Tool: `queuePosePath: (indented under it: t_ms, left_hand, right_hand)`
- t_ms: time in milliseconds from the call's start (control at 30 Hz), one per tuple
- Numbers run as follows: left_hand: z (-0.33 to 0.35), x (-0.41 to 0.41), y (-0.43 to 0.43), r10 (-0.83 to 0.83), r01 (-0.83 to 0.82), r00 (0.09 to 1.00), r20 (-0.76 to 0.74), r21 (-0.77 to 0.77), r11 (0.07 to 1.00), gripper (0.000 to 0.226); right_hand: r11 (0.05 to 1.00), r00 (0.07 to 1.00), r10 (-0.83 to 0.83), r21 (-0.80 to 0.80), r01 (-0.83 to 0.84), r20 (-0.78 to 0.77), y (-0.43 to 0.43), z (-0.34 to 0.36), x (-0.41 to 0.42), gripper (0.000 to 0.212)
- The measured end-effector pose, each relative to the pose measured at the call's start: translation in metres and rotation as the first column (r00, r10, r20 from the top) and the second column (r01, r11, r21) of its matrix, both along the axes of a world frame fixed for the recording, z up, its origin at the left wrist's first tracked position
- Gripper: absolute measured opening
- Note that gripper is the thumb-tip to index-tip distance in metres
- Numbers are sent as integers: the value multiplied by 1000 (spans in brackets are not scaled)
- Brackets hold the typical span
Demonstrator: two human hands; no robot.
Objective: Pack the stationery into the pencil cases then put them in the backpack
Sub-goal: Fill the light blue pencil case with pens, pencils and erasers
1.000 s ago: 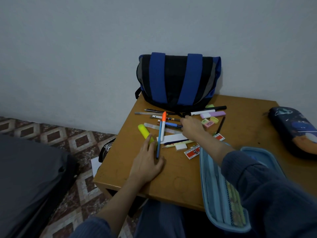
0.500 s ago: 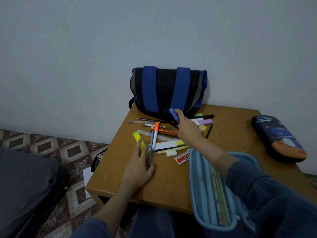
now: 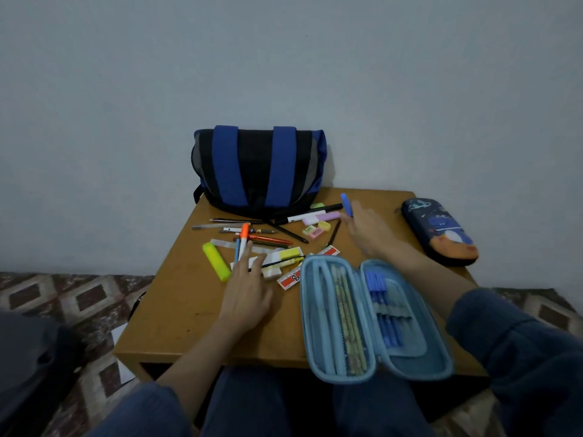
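A blue and black backpack (image 3: pixel 258 171) stands at the back of the wooden table (image 3: pixel 195 310). In front of it lies a scatter of stationery: pens, erasers, a yellow highlighter (image 3: pixel 216 261) and an orange-capped marker (image 3: pixel 243 239). My left hand (image 3: pixel 246 291) rests flat on the table, fingertips on the marker and a blue pen. My right hand (image 3: pixel 367 230) is raised over the table, holding a blue pen (image 3: pixel 346 205) upright. An open light-blue pencil case (image 3: pixel 372 316) lies at the front right with pencils and blue pens in it. A dark space-print pencil case (image 3: pixel 440 231), zipped shut, lies at the far right.
The table stands against a grey wall. A patterned tiled floor (image 3: pixel 63 291) lies to the left, with a dark object (image 3: pixel 28 367) at the lower left. My dark blue sleeve (image 3: pixel 520 357) fills the lower right corner. A white paper (image 3: pixel 121 357) lies on the floor beside the table.
My right hand picked a blue pen out of the pile and carried it to the right, above the table. My left hand stayed on the pens. The camera tilted, showing the open case fully.
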State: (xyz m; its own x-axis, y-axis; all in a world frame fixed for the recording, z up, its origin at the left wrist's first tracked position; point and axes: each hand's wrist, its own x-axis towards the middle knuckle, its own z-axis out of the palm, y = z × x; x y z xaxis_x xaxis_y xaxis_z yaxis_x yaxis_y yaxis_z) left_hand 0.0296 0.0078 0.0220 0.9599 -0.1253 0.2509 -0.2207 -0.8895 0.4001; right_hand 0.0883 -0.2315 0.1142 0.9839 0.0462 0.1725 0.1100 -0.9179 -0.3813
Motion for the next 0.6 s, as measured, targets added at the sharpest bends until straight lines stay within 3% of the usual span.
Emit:
queuePosePath:
  t_ms: [133,300,400,500,600]
  left_hand:
    - [5,-10,-43,-185,183,982,-22,-72,980,56]
    - [6,-22,-85,-403,409,910,-96,42,912,50]
    - [-3,-25,-96,-457,480,859,-230,52,876,62]
    - [-13,-28,-100,-443,503,849,-287,182,845,68]
    - [-15,-31,-101,-428,483,866,-259,206,851,67]
  right_hand:
    - [994,997,-76,77,76,-2,-24,-4,-11,21]
    - [972,989,-144,183,147,-30,-56,-8,-20,18]
    - [949,990,-139,281,142,-32,-69,-13,-27,55]
    - [933,989,-147,331,145,-18,-76,-20,-30,53]
    - [913,986,-154,373,165,-60,-78,-29,-30,46]
